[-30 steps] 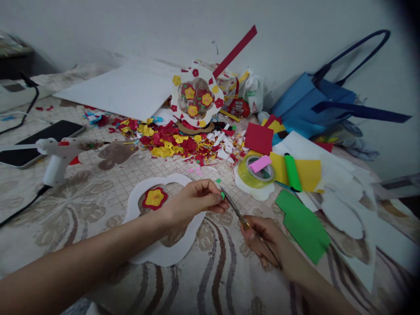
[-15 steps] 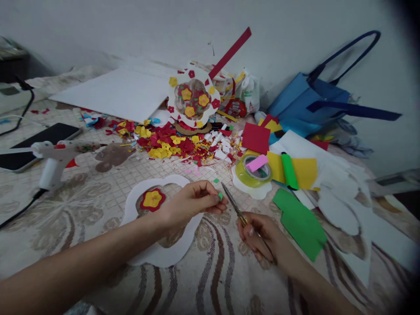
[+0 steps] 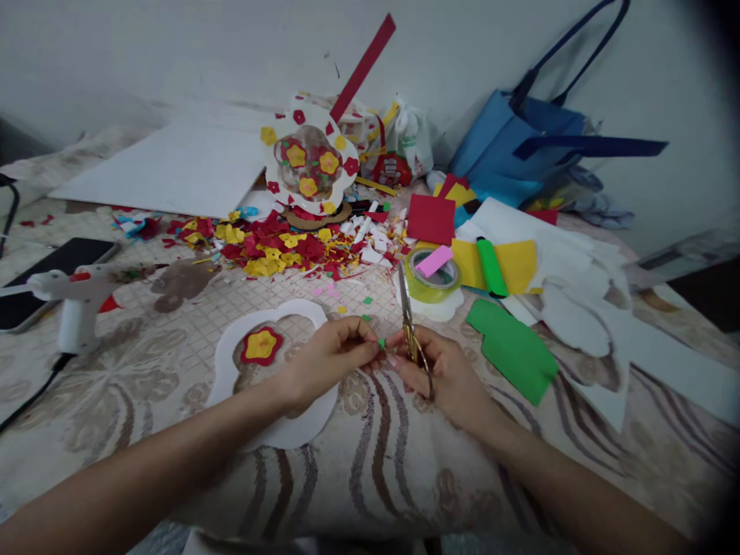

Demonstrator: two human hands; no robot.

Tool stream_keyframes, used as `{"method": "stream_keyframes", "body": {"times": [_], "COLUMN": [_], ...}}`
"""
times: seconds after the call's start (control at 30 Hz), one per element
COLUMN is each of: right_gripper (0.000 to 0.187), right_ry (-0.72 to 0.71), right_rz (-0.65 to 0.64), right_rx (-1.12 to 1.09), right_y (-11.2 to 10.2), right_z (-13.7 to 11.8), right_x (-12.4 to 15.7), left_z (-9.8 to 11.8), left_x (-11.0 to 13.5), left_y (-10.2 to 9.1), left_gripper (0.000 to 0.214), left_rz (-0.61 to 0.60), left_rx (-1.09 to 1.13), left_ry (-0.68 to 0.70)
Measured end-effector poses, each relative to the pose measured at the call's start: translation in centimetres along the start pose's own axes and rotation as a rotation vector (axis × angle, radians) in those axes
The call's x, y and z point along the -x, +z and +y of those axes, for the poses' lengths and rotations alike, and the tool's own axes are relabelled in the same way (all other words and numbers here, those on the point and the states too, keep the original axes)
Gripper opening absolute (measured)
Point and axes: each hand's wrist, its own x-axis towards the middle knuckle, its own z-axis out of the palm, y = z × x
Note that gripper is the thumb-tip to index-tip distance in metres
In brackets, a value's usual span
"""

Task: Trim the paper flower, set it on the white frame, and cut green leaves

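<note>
Between the thumb and fingers of my left hand (image 3: 341, 351) is pinched a tiny green foam piece (image 3: 381, 344). My right hand (image 3: 436, 370) holds gold-handled scissors (image 3: 408, 320), blades pointing up and away, while its thumb and fingertips come close to the green piece; whether they touch it I cannot tell. Under my left forearm lies a white scalloped foam frame (image 3: 231, 339), partly covered, with a red and yellow foam flower (image 3: 262, 345) inside its opening. Just beyond my hands lie small green scraps (image 3: 368, 301). To the right rests a larger green foam sheet (image 3: 512, 351).
A decorated flower frame (image 3: 311, 158) stands behind heaped red and yellow scraps (image 3: 271, 250). At left are a glue gun (image 3: 75, 297) and a phone (image 3: 69, 262). A yellow tape roll (image 3: 431, 281), white cut-out sheets (image 3: 578, 316) and a blue bag (image 3: 497, 146) occupy the right.
My right hand has moved in to my left hand, and the scissors have turned more upright. The view has shifted slightly. Another green scrap and a small yellow one now show beyond my hands.
</note>
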Motion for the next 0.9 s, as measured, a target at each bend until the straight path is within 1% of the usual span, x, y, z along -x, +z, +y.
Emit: {"method": "stream_keyframes", "body": {"times": [0.2, 0.27, 0.37, 0.43, 0.5, 0.57, 0.7, 0.9], "right_gripper": [0.018, 0.018, 0.016, 0.015, 0.013, 0.012, 0.013, 0.014], "right_ry": [-0.020, -0.014, 0.021, 0.046, 0.068, 0.089, 0.108, 0.179], "right_rz": [0.008, -0.010, -0.038, -0.047, -0.067, -0.102, -0.166, -0.217], "right_rx": [-0.001, -0.021, -0.072, -0.132, -0.211, -0.289, -0.410, -0.496], "right_y": [0.3, 0.2, 0.0, -0.2, -0.4, -0.5, -0.4, -0.2], "right_z": [-0.3, -0.2, 0.2, 0.6, 1.0, 1.3, 1.5, 1.8], "right_x": [-0.1, -0.2, -0.2, -0.2, -0.2, -0.2, -0.2, -0.3], "left_z": [0.1, 0.1, 0.0, 0.0, 0.0, 0.0, 0.1, 0.3], "left_x": [0.4, 0.5, 0.4, 0.3, 0.2, 0.2, 0.3, 0.4], "left_y": [0.3, 0.4, 0.3, 0.1, -0.1, -0.2, -0.3, -0.2], "left_gripper": [0.011, 0.011, 0.013, 0.013, 0.012, 0.011, 0.010, 0.004], "left_rz": [-0.014, -0.036, -0.090, -0.105, -0.091, -0.087, -0.118, -0.128], "left_rx": [-0.218, -0.236, -0.178, -0.126, -0.113, -0.147, -0.250, -0.365], "left_ry": [0.028, 0.026, 0.033, 0.065, 0.130, 0.190, 0.241, 0.305]}}
